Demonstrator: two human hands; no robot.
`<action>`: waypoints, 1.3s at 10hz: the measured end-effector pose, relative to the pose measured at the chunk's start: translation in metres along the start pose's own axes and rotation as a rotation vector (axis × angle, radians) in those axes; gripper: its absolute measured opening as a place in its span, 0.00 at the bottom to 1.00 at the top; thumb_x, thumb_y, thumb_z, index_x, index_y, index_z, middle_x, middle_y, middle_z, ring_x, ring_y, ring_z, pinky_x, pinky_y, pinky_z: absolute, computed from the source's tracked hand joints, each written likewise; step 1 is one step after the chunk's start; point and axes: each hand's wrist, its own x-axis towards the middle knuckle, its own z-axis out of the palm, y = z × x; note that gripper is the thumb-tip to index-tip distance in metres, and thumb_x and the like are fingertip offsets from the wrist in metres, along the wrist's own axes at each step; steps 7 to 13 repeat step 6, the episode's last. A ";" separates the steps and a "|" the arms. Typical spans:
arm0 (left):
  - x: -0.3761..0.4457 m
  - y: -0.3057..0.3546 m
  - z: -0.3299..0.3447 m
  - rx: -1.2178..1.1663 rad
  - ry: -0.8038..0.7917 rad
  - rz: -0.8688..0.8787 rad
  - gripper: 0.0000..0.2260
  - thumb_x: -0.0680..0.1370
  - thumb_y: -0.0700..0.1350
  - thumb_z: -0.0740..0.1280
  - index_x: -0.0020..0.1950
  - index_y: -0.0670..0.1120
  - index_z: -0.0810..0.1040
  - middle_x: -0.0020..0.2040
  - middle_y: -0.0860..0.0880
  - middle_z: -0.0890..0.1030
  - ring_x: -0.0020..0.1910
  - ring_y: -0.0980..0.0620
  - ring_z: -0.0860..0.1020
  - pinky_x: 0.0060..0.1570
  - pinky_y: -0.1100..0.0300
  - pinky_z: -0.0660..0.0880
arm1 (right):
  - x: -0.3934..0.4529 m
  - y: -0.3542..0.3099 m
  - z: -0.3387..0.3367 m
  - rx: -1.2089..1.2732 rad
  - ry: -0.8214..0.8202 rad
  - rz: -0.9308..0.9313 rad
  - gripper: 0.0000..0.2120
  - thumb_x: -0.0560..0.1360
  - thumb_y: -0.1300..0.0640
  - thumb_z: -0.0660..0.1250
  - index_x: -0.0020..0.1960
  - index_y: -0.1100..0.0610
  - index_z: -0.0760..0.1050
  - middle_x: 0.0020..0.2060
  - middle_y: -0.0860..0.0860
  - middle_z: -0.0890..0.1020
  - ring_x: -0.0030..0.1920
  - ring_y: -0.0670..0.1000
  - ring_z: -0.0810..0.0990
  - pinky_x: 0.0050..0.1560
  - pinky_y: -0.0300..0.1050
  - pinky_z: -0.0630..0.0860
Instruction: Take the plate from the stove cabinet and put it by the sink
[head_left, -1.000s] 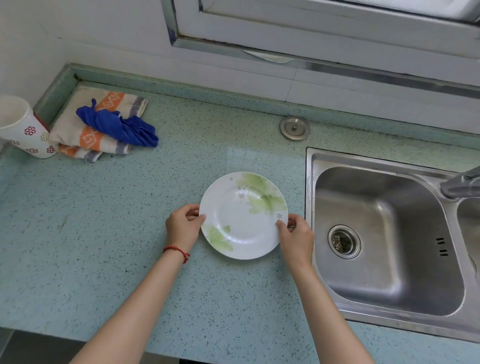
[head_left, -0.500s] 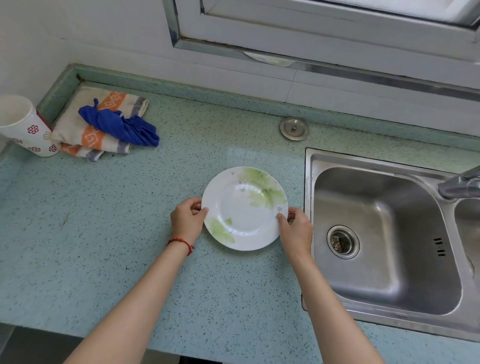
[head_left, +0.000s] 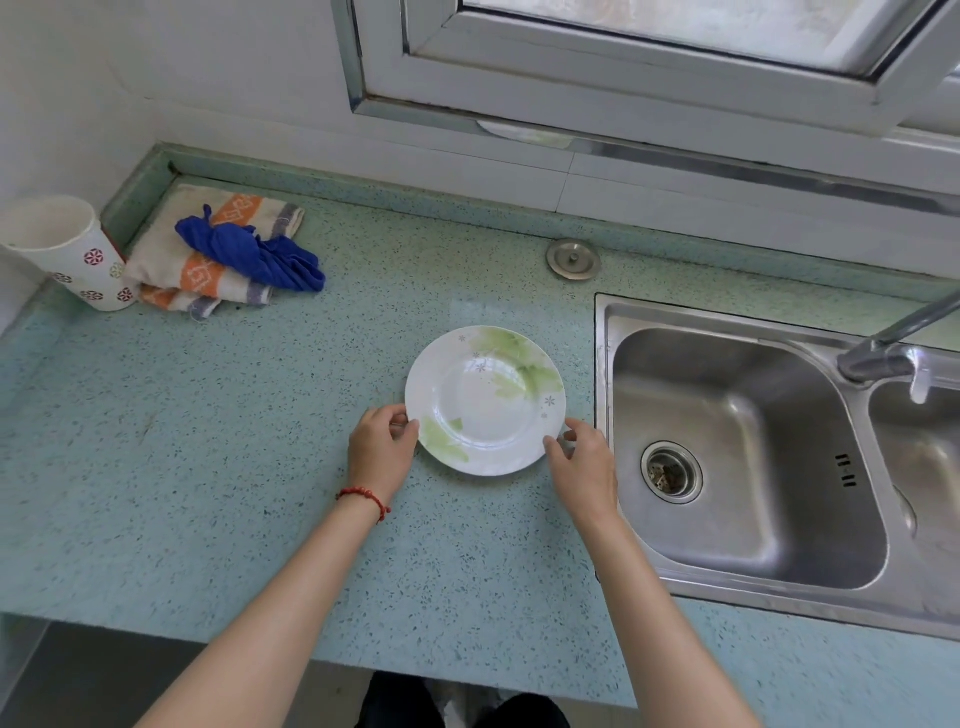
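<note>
A white plate (head_left: 485, 400) with green leaf prints lies flat on the speckled blue-green counter (head_left: 208, 467), just left of the steel sink (head_left: 748, 457). My left hand (head_left: 382, 452), with a red string on its wrist, pinches the plate's left rim with the thumb on top. On the lower right rim my right hand (head_left: 584, 467) keeps a loose hold, thumb on the edge and fingers beside it.
A folded orange-striped towel (head_left: 208, 270) with a blue cloth (head_left: 254, 254) on it lies at the back left, next to a patterned white cup (head_left: 72, 249). A round metal cap (head_left: 573, 258) sits behind the plate. The tap (head_left: 893, 343) reaches over the sink.
The plate has gone a little farther from the counter's front edge and now rests flat beside the sink. Both hands went with it, and my right fingers have loosened.
</note>
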 end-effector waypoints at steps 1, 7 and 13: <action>-0.012 -0.001 -0.003 0.045 -0.051 0.035 0.12 0.75 0.43 0.64 0.56 0.39 0.76 0.53 0.39 0.78 0.47 0.47 0.75 0.49 0.58 0.70 | -0.015 0.001 -0.002 -0.041 -0.014 -0.021 0.21 0.76 0.52 0.61 0.66 0.58 0.66 0.61 0.56 0.73 0.55 0.55 0.76 0.56 0.51 0.71; -0.094 0.003 -0.007 0.406 -0.179 0.346 0.19 0.78 0.48 0.59 0.65 0.41 0.68 0.65 0.42 0.74 0.65 0.45 0.69 0.65 0.48 0.65 | -0.092 0.030 -0.039 -0.246 -0.026 -0.207 0.21 0.78 0.50 0.56 0.69 0.56 0.62 0.67 0.52 0.69 0.64 0.54 0.70 0.59 0.51 0.70; -0.094 0.003 -0.007 0.406 -0.179 0.346 0.19 0.78 0.48 0.59 0.65 0.41 0.68 0.65 0.42 0.74 0.65 0.45 0.69 0.65 0.48 0.65 | -0.092 0.030 -0.039 -0.246 -0.026 -0.207 0.21 0.78 0.50 0.56 0.69 0.56 0.62 0.67 0.52 0.69 0.64 0.54 0.70 0.59 0.51 0.70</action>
